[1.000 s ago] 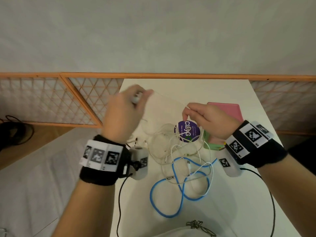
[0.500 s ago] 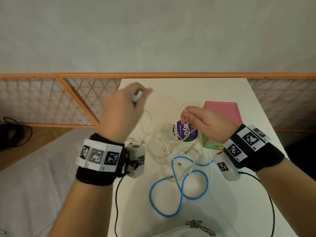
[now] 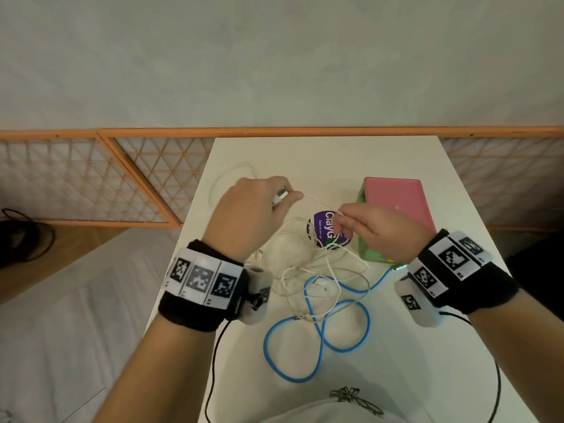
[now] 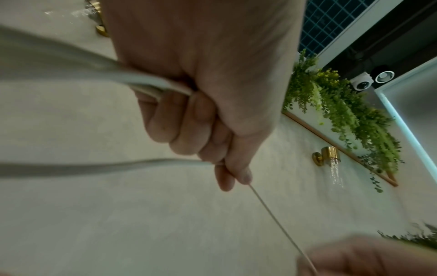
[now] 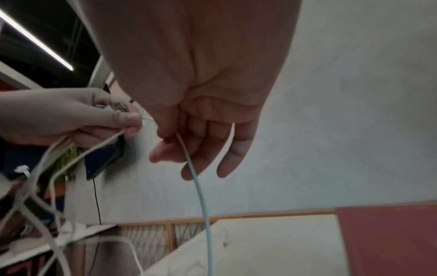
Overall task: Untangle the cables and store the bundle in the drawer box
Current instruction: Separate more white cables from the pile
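A tangle of white cables [image 3: 305,270] lies mid-table, looped through a blue cable [image 3: 320,334] nearer me. My left hand [image 3: 287,198] hovers above the tangle and grips a white cable with its USB plug [image 3: 280,197] poking out; in the left wrist view my left hand [image 4: 234,179] is a closed fist around it. My right hand [image 3: 340,216] pinches the same thin white cable [image 5: 189,158] between thumb and forefinger, as the right wrist view shows [image 5: 170,136]. A short taut stretch [image 3: 320,204] runs between the hands. The green drawer box with a pink top [image 3: 396,203] stands behind my right hand.
A round purple label [image 3: 326,230] lies under the cables beside the box. The white table [image 3: 305,154] is narrow, with edges close on both sides. An orange lattice screen [image 3: 122,178] stands behind. Black wrist-camera leads [image 3: 213,361] hang at the near edge.
Both hands have come lower and nearer each other, so the taut stretch of white cable is shorter. A loop of white cable now trails past my left hand.
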The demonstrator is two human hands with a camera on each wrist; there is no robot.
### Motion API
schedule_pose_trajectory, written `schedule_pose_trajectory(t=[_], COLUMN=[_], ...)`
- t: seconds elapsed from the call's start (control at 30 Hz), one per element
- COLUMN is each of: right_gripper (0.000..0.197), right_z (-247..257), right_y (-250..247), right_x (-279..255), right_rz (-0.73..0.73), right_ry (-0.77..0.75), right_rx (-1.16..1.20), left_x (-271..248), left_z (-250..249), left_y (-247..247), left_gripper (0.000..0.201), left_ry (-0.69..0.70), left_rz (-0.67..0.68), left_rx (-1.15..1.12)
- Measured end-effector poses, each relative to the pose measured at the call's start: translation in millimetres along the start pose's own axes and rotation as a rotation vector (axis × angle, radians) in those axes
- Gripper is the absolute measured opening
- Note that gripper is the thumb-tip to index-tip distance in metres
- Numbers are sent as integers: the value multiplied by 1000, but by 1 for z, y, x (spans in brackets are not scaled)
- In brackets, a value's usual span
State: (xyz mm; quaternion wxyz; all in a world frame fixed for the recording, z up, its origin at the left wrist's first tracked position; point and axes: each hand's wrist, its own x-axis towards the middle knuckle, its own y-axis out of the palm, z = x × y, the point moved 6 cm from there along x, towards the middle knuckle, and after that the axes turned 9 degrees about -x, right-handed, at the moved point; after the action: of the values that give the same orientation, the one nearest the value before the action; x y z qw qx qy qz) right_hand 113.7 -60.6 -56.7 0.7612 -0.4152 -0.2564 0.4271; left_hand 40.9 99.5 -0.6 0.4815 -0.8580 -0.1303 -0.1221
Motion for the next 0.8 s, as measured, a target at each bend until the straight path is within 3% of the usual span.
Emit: schedule_pose_trajectory(t=[0.1, 0.23, 0.47, 0.53, 0.6, 0.67, 0.73, 0.8], right_gripper=[24, 26, 27, 27, 28, 29, 31, 31], right_z=[-20, -35, -33, -28, -19, -3, 16, 28], right_y=[13, 27, 21, 16, 13, 9, 2, -6], right_x=[-7, -6, 10, 14, 19, 25, 28, 27], right_rz=[98, 187, 348, 346, 310, 269, 222, 192], right_ry=[51, 117, 210, 207, 171, 95, 28, 6], right_rx=[-70, -152, -217, -249, -253, -253, -260, -229], left_x=[-2, -10, -35, -35, -27, -21, -18, -13], left_z=[15, 32, 76, 75, 58, 29, 6, -2], left_y=[-11, -33, -84, -83, -61, -26, 7, 17], left_gripper=[34, 33, 32, 34, 57, 67, 54, 32], left_ry=[-64, -128, -440, -440, -296, -134, -42, -6], left_rz=[-54, -195, -508, -445, -218, 25, 171, 155], left_rx=[34, 48, 46, 53, 57, 6, -38, -45])
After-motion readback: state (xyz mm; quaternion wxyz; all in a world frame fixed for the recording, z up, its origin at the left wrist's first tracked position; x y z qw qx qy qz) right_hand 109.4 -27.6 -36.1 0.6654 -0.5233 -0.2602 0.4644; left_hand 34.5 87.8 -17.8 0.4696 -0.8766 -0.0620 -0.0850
